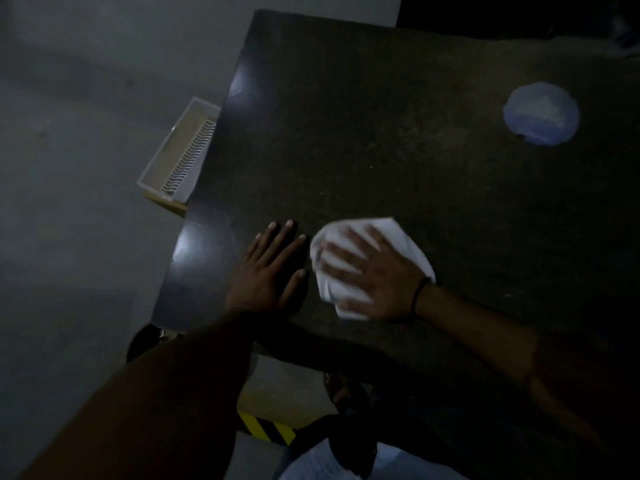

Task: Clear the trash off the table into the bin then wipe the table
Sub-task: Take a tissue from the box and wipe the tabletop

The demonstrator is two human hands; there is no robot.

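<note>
On dark counter (381, 133), near left edge: white cloth (394, 233) under right hand (367, 275), fingers spread flat; left hand (268, 268) just beside, fingers straight, palm down; bin (187, 157) beyond left edge, off counter.

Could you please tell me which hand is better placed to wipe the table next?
Right. The right hand presses flat on the white cloth on the table; the left hand rests flat on the bare tabletop beside it, holding nothing.
</note>
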